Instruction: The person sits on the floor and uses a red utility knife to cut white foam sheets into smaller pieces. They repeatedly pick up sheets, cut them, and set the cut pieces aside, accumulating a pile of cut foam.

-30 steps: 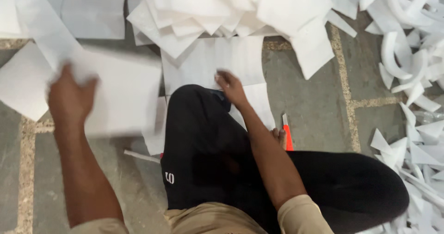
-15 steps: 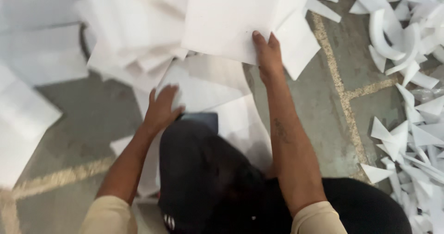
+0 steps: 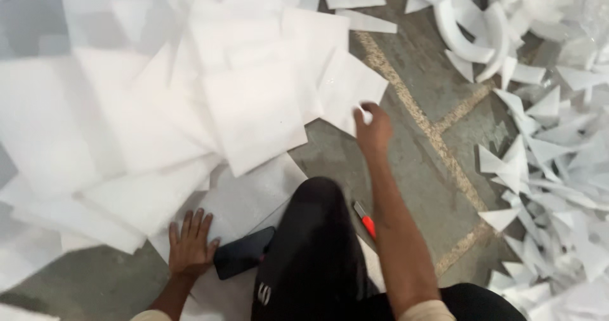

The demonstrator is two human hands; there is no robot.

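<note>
The right hand (image 3: 373,129) reaches forward, fingertips pinching the corner of a white foam sheet (image 3: 347,89) at the near edge of the pile on the stone floor (image 3: 419,73); the left hand (image 3: 189,245) lies flat, fingers spread and grasping nothing, on another foam sheet (image 3: 244,197), just beside a black phone (image 3: 243,252); an orange utility knife (image 3: 365,219) lies by the knee.

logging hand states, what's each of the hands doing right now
Left hand: open, flat, palm down on a white foam sheet, beside a black phone.
Right hand: fingers curled at the corner of a white foam sheet; grip cannot be told.
</note>
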